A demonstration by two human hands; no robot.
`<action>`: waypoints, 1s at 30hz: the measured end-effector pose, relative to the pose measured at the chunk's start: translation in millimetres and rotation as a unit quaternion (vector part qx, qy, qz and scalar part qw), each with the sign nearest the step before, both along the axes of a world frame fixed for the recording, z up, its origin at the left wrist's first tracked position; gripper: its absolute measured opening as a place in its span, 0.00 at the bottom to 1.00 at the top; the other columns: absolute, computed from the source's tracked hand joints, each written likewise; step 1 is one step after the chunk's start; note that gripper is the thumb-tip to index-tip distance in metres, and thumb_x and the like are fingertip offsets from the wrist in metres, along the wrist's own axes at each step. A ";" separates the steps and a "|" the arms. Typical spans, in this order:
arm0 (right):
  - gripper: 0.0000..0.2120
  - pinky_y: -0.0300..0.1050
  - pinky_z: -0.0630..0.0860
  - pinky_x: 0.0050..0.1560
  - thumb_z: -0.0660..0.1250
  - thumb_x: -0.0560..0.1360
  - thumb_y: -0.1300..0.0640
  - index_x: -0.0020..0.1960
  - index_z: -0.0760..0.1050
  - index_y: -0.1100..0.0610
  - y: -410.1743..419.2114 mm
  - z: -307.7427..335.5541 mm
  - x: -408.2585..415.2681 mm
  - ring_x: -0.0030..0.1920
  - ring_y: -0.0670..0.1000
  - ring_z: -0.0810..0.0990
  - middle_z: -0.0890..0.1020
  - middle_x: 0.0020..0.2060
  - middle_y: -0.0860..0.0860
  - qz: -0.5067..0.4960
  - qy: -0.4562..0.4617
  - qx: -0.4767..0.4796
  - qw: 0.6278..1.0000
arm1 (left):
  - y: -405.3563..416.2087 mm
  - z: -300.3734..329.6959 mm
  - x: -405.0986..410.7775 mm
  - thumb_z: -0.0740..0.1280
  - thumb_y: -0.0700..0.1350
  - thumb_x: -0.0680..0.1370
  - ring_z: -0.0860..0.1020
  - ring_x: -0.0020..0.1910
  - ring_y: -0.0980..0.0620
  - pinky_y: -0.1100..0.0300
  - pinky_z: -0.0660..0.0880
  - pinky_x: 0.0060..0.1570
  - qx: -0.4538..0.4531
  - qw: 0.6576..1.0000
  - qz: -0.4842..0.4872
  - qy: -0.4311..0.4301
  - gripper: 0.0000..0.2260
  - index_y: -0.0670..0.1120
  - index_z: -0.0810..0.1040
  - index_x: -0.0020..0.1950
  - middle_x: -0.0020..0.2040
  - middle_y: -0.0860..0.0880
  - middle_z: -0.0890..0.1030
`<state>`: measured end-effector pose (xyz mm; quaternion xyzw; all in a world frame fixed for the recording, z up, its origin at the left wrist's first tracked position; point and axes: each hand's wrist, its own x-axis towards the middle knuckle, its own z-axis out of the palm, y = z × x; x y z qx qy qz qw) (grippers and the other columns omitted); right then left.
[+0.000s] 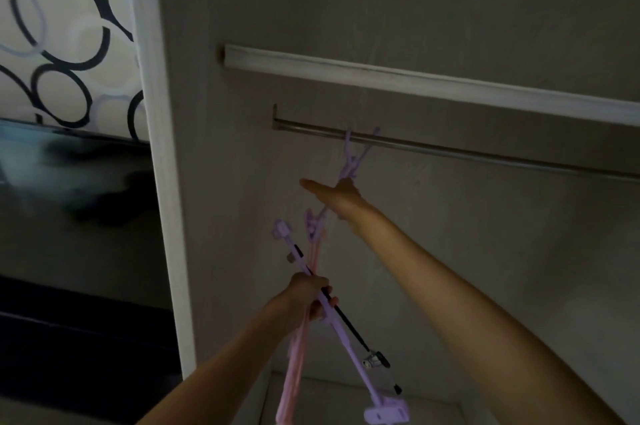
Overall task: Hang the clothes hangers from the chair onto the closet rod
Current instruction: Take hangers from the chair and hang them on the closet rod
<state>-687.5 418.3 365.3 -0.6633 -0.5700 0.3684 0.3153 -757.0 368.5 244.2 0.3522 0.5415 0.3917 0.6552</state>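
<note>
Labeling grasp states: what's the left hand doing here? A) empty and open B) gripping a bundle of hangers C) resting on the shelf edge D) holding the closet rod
B: the left hand has its fingers curled round a bundle of purple and pink hangers, well below the closet rod.

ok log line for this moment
step: hanging | right hand: at purple hangers hooked on closet rod | left hand: holds hanger bundle

We cannot see how the right hand [341, 194] grips the hanger hooks [353, 154]; its fingers are hidden. The closet rod [485, 152] and pink hangers [294, 372] run off frame.
</note>
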 end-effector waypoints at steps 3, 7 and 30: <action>0.51 0.52 0.58 0.74 0.68 0.73 0.46 0.75 0.34 0.62 10.8 -7.4 2.2 0.75 0.59 0.54 0.48 0.76 0.59 -0.069 -0.042 0.002 0.997 | -7.2 -5.7 0.9 0.60 0.37 0.80 0.76 0.17 0.57 0.67 0.71 0.19 -0.009 1.000 -0.020 0.007 0.08 0.39 0.69 0.40 0.34 0.45 0.74; 0.39 0.31 0.73 0.29 0.63 0.76 0.61 0.76 0.40 0.61 9.5 -11.4 -0.1 0.44 0.50 0.80 0.68 0.70 0.57 -0.007 0.131 -0.001 0.991 | -13.0 -16.0 -7.2 0.61 0.37 0.79 0.78 0.20 0.56 0.67 0.73 0.21 -0.016 0.999 -0.041 -0.005 0.08 0.39 0.70 0.40 0.34 0.45 0.76; 0.26 0.32 0.73 0.48 0.59 0.78 0.70 0.74 0.60 0.56 -119.5 -132.4 164.2 0.59 0.45 0.72 0.73 0.64 0.50 0.301 -0.125 -0.279 0.903 | -30.2 -38.7 7.8 0.63 0.45 0.79 0.70 0.18 0.58 0.69 0.66 0.19 0.038 0.995 -0.051 -0.080 0.14 0.42 0.74 0.35 0.23 0.51 0.77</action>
